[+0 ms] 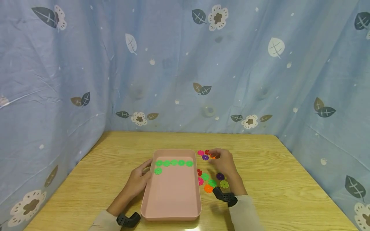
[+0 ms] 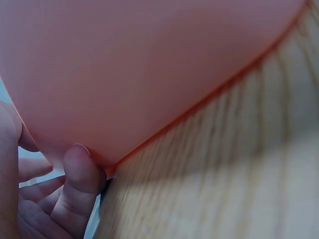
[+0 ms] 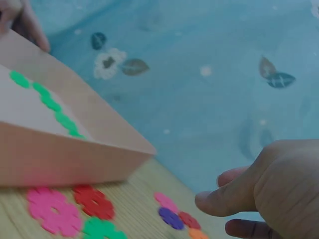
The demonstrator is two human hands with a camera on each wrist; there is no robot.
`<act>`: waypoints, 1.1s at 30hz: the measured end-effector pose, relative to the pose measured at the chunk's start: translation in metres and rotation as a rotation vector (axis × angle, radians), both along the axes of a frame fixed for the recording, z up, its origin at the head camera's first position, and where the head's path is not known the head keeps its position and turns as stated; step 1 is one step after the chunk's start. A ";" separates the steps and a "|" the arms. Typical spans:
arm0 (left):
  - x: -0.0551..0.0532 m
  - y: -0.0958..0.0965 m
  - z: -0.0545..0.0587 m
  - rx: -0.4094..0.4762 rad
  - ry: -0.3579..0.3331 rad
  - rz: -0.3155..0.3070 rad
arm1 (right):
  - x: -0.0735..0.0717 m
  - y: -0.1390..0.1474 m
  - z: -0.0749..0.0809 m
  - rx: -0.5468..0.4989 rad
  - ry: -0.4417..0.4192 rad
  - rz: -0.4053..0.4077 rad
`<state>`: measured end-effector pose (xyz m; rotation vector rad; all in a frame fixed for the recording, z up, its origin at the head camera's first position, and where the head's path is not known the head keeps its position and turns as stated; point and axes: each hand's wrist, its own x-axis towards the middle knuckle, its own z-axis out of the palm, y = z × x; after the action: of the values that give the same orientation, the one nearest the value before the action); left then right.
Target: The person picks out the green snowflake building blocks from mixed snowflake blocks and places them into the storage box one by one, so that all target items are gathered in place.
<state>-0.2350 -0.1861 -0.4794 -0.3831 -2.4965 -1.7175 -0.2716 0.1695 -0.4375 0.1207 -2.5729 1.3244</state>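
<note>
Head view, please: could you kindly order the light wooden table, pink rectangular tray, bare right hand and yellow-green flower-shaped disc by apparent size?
1. Light wooden table
2. Pink rectangular tray
3. Bare right hand
4. Yellow-green flower-shaped disc

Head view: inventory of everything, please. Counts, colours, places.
Table: 1, light wood, lower centre
Curtain: count unclear, blue with leaf and flower print, behind and beside the table
Tray: 1, pink, on the table
Discs in tray: 6, green, five in a row at the far end, one nearer at left
Far discs: at least 4, pink, red, purple, orange, right of the tray's far end
Near discs: at least 7, red, pink, two green, orange, dark purple, yellow-green, right of the tray
Wrist devices: 2, black, one per wrist
Sleeves: 2, pale, forearms
Left hand: 1, gripping the tray's left side
Right hand: 1, over the far discs
</note>
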 end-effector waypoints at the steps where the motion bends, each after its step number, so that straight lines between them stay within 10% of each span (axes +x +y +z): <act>1: 0.000 0.000 0.000 0.002 -0.001 0.000 | 0.000 0.003 0.000 0.005 -0.006 -0.004; 33: -0.001 -0.002 -0.001 0.001 0.004 -0.018 | 0.015 0.056 -0.007 0.051 -0.278 -0.100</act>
<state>-0.2359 -0.1879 -0.4807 -0.4102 -2.4969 -1.7229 -0.2566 0.2259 -0.4447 -0.1948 -2.7985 1.3209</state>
